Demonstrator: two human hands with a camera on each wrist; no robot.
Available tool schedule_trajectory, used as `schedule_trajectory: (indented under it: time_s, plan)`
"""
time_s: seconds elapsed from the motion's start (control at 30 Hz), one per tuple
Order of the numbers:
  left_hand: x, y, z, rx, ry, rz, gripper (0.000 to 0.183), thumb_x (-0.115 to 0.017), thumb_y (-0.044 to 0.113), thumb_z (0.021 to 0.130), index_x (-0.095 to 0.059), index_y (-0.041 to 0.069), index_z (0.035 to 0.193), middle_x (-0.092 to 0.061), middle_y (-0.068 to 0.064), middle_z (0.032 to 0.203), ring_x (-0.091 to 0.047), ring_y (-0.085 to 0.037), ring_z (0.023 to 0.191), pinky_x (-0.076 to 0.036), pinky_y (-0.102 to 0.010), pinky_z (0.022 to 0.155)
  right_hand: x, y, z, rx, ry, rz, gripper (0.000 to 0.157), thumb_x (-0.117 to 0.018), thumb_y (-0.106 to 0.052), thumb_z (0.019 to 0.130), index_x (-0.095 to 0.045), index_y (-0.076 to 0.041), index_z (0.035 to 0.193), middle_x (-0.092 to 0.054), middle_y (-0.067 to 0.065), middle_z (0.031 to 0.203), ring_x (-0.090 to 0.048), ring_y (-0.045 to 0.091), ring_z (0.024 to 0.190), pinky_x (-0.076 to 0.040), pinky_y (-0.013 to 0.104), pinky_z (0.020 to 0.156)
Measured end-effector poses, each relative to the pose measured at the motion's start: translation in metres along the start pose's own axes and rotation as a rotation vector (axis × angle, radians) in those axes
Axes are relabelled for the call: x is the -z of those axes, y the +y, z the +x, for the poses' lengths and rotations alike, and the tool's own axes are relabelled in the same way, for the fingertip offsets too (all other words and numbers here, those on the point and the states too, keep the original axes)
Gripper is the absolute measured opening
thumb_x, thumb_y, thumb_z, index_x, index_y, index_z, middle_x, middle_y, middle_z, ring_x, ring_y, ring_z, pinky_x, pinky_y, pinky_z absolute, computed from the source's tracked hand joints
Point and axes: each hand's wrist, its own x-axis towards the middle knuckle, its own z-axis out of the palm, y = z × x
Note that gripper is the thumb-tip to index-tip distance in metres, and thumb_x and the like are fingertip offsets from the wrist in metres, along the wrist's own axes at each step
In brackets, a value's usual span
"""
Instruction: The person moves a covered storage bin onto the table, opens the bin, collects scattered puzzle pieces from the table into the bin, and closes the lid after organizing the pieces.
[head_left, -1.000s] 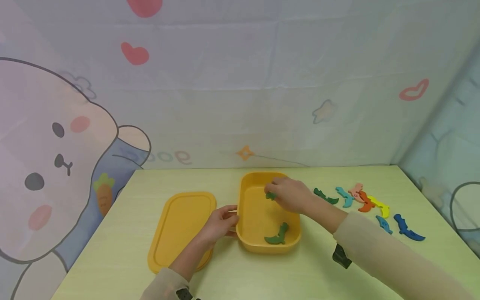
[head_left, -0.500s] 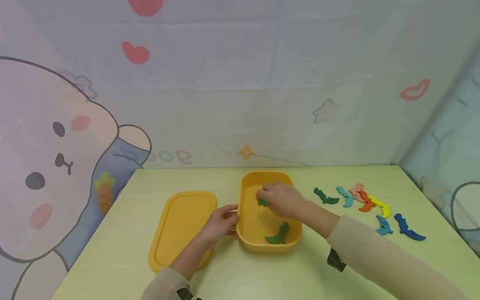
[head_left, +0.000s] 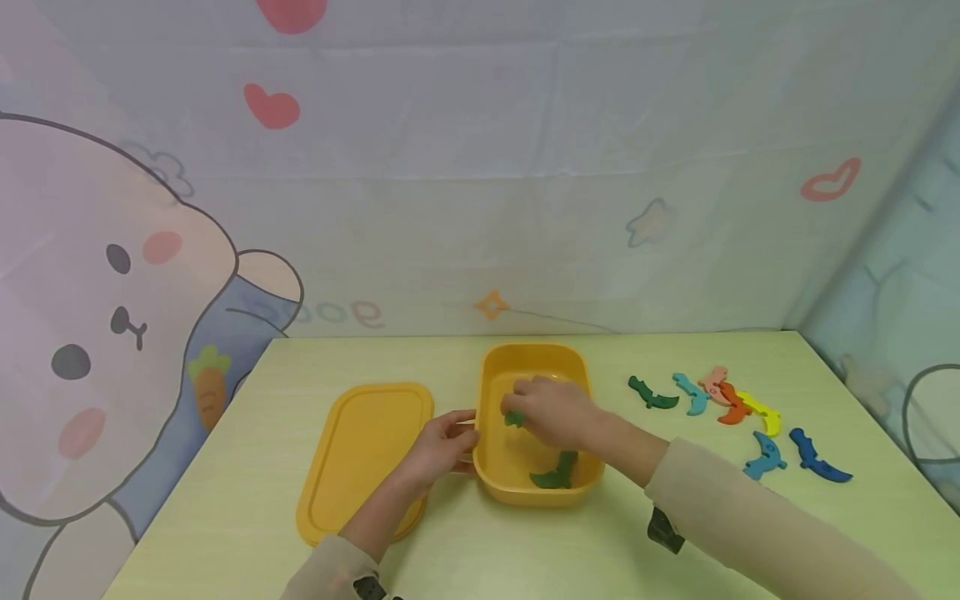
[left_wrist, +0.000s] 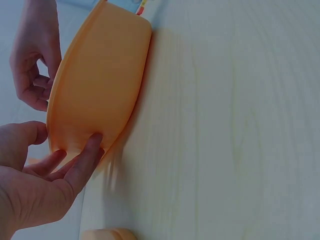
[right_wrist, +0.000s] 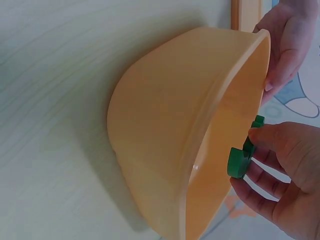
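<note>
A yellow plastic box (head_left: 528, 497) stands on the table in the head view. My right hand (head_left: 558, 412) is over its inside, pinching a small green toy piece (right_wrist: 240, 161) between thumb and fingers; the right wrist view shows this at the box's opening. Inside the box, near its front end, lies a curved dark green toy piece (head_left: 552, 479), partly behind my right hand. My left hand (head_left: 438, 450) is at the box's left side. In the left wrist view its thumb is at the rim, and its loosely extended fingers (left_wrist: 90, 155) touch the outer wall.
A flat yellow lid (head_left: 360, 454) lies left of the box, partly under my left forearm. To the right are several toy pieces: green (head_left: 652, 393), light blue (head_left: 692, 394), pink (head_left: 714, 382), orange (head_left: 733, 406), yellow (head_left: 767, 414), blue (head_left: 765, 456) and dark blue (head_left: 813, 458). A patterned curtain (head_left: 480, 167) hangs behind.
My right hand has moved left and nearer inside the box, still holding the green toy piece. Its sleeve has uncovered more of the blue piece. My left hand stays at the box.
</note>
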Motion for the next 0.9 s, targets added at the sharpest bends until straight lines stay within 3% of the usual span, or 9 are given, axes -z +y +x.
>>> schedule_trajectory:
  time_s: [0.67,0.9]
  plan:
    - [0.0,0.0,-0.001,-0.016,-0.001,-0.017,0.044,-0.048,0.012,0.095,-0.04,0.0,0.136,-0.052,-0.025,0.124,-0.061,-0.033,0.099,-0.055,-0.043,0.076,-0.01,-0.007,-0.001,0.046,0.015,0.01,0.022,-0.069,-0.012,0.081,-0.063,-0.021,0.101,-0.057,-0.003,0.09,-0.053,0.015,0.074,-0.043,0.019,0.053]
    - [0.0,-0.001,0.0,-0.013,0.007,-0.018,0.044,-0.049,0.013,0.095,-0.04,0.0,0.136,-0.053,-0.025,0.123,-0.062,-0.031,0.099,-0.055,-0.043,0.076,-0.013,-0.005,-0.001,0.029,0.011,0.006,0.036,-0.071,-0.018,0.081,-0.06,-0.021,0.115,-0.056,-0.001,0.103,-0.055,0.018,0.086,-0.047,0.021,0.055]
